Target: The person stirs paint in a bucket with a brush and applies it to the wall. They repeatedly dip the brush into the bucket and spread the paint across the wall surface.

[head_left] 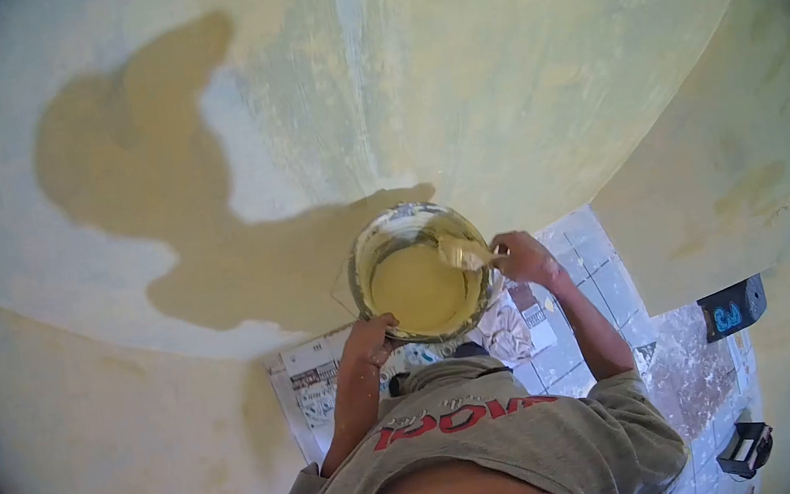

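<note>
The left hand (371, 341) holds the bucket (357, 288) at its near left edge, with the thumb at the rim. The bucket is in front of the person's body, close to the wall (545, 94), and its open top faces the camera. Inside it there is yellow paint (419, 292). The right hand (525, 259) is closed around the handle end of the brush (462, 254). The bristles are over the right part of the bucket and are covered with paint; whether they touch the paint below, I cannot tell. On the wall lies a large shadow (139, 151). Below the bucket, printed sheets (313, 385) cover part of the tiled floor (602, 283).
</note>
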### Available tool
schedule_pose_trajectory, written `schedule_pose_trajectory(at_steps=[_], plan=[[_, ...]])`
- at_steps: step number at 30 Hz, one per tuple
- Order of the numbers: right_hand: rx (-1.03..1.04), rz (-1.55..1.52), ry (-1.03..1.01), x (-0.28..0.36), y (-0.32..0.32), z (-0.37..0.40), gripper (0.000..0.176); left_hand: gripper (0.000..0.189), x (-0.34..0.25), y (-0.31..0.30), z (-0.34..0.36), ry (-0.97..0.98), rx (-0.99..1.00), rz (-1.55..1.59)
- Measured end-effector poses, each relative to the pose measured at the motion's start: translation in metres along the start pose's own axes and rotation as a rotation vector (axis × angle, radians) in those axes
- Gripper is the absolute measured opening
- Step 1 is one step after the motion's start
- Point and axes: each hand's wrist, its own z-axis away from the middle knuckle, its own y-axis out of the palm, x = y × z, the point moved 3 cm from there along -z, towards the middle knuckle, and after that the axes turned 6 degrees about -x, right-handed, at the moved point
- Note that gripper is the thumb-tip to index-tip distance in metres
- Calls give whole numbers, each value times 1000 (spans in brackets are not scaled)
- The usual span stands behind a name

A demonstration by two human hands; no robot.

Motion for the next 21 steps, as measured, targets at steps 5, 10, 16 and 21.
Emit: schedule_pose_trajectory(at_steps=[5,10,16,21], plan=[[-139,-130,66,-9,-1,18,14,39,-18,18,18,0,-53,17],[-174,-253,80,-8,8,28,12,38,-7,5,-4,-51,12,72],[-127,-306,170,-9,9,39,15,38,-10,15,3,-23,-1,88],[-142,-287,154,-11,12,47,14,42,1,7,-25,28,41,36]])
